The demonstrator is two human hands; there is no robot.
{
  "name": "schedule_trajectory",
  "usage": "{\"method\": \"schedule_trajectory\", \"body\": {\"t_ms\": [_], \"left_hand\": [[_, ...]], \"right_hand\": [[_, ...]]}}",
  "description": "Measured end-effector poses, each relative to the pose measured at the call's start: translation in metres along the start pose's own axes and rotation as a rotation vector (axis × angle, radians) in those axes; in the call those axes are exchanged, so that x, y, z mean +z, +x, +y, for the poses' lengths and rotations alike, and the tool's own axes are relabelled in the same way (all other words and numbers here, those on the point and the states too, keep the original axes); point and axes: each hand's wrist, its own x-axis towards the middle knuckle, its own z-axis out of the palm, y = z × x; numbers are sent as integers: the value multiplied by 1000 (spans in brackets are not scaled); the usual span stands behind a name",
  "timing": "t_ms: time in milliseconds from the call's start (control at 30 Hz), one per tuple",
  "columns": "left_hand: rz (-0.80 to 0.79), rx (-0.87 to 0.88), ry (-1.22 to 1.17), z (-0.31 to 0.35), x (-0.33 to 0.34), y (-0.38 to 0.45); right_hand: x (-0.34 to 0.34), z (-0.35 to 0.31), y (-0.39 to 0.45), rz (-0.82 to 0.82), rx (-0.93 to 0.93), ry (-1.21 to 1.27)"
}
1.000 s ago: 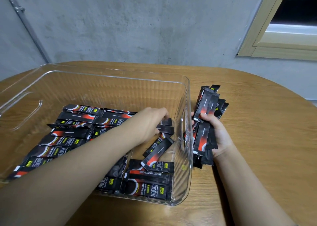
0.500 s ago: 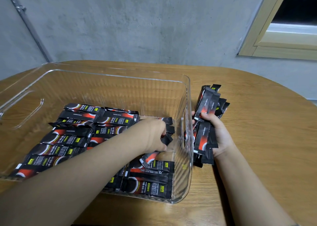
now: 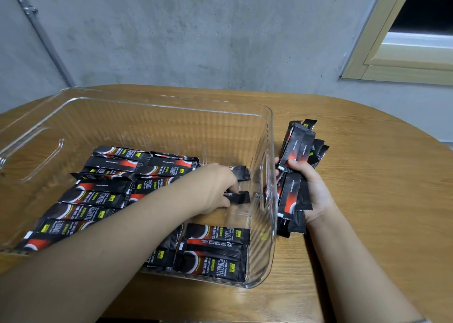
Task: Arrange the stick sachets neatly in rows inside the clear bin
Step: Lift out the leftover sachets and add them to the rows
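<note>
A clear bin (image 3: pixel 268 131) stands on the wooden table and holds several black stick sachets (image 3: pixel 103 195) lying crosswise in rows. Inside it, near the right wall, my left hand (image 3: pixel 215 188) curls its fingers round one sachet (image 3: pixel 241 197), laid level in the right-hand row. Another sachet end (image 3: pixel 241 172) shows just beyond the fingers. More sachets (image 3: pixel 215 251) lie at the bin's front right. Outside the bin, on its right, my right hand (image 3: pixel 313 190) grips a thick bundle of sachets (image 3: pixel 294 151) that stands on end.
The rounded wooden table (image 3: pixel 367 200) runs to the right and front. A grey concrete wall (image 3: pixel 196 33) rises behind it, with a wooden window frame (image 3: pixel 392 60) at the upper right. The far half of the bin floor (image 3: pixel 152 136) is bare.
My left hand has drawn a slanted sachet back and turned it level in the right-hand row. The right hand and its bundle have hardly moved.
</note>
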Motion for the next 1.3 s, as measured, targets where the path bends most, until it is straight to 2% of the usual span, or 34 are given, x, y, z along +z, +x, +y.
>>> {"method": "schedule_trajectory", "body": {"t_ms": [200, 400, 467, 567, 733, 833, 1000, 1300], "left_hand": [[-12, 29, -208, -1, -3, -2], [124, -11, -274, -2, -5, 10], [146, 5, -203, -4, -6, 13], [263, 36, 31, -13, -8, 12], [28, 0, 195, -20, -12, 7], [7, 33, 142, -19, -6, 7], [80, 76, 99, -19, -1, 6], [-65, 136, 148, -15, 4, 9]], "right_hand": [[0, 1, 1, -17, 0, -14], [-1, 0, 2, -34, 35, 17], [-2, 0, 2, -30, 33, 19], [-2, 0, 2, -41, 44, 18], [-2, 0, 2, -21, 27, 8], [-2, 1, 2, -19, 22, 10], [-1, 0, 1, -14, 28, -4], [0, 0, 0, 19, 6, -62]]}}
